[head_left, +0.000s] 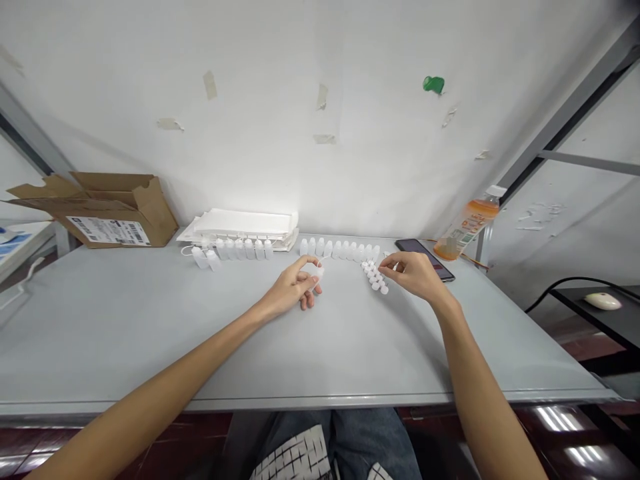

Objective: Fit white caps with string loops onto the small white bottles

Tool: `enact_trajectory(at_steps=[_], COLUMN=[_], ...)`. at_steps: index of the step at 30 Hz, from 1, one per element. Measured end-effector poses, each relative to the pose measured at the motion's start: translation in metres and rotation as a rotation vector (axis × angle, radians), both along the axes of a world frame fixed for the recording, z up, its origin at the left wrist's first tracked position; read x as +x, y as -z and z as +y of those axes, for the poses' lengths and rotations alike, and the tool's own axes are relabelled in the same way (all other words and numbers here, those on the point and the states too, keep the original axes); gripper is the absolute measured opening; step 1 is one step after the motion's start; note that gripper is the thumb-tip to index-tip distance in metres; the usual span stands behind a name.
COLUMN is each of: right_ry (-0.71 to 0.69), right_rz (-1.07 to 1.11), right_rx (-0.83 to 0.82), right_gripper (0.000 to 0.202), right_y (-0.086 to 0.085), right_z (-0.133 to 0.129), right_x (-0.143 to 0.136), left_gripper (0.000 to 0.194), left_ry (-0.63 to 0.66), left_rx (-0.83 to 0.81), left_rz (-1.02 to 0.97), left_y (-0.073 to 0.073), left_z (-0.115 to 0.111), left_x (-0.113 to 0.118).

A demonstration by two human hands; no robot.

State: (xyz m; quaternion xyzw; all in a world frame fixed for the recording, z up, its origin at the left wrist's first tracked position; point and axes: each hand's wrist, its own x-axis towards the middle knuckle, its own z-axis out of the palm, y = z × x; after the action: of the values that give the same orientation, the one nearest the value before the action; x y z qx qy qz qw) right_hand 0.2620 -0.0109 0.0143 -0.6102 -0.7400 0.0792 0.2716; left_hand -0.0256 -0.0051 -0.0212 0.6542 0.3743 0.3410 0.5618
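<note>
My left hand (299, 283) is closed around a small white plastic dropper bottle (318, 273), over the middle of the table. My right hand (411, 272) reaches in from the right with thumb and fingertips pinched together, beside a cluster of small white caps (374, 276). What those fingertips grip, if anything, is too small to make out. Behind the hands stands a row of white bottles (353, 251). Farther left is another row of similar bottles (245, 249), several with thin tips on top, and two tilted bottles (206, 259) lie close to its left end.
White flat sheets (245, 223) are stacked at the back against the wall. An open cardboard box (117, 213) stands at the back left. At the right are a dark phone (425, 257) and an orange drink bottle (467, 223). The grey table's (330, 373) front edge runs before my lap.
</note>
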Motion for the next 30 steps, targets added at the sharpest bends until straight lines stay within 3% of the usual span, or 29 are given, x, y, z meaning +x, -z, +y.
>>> enact_trajectory(at_steps=[7, 13, 22, 30], right_ry=[0.023, 0.122, 0.052, 0.046], right_rz=[-0.077, -0.164, -0.108, -0.079], right_rx=[-0.157, -0.265, -0.468, -0.473], right_gripper=[0.017, 0.02, 0.012, 0.01], right_y=[-0.005, -0.01, -0.009, -0.005], right_z=[-0.004, -0.008, -0.007, -0.005], right_x=[0.002, 0.005, 0.007, 0.015], left_gripper=[0.03, 0.028, 0.036, 0.048], left_ry=[-0.012, -0.017, -0.088, -0.072], left_rx=[0.046, 0.06, 0.058, 0.073], left_rz=[0.037, 0.062, 0.091, 0.036], left_y=[0.005, 0.007, 0.01, 0.004], left_z=[0.001, 0.002, 0.004, -0.001], left_x=[0.002, 0.003, 0.004, 0.003])
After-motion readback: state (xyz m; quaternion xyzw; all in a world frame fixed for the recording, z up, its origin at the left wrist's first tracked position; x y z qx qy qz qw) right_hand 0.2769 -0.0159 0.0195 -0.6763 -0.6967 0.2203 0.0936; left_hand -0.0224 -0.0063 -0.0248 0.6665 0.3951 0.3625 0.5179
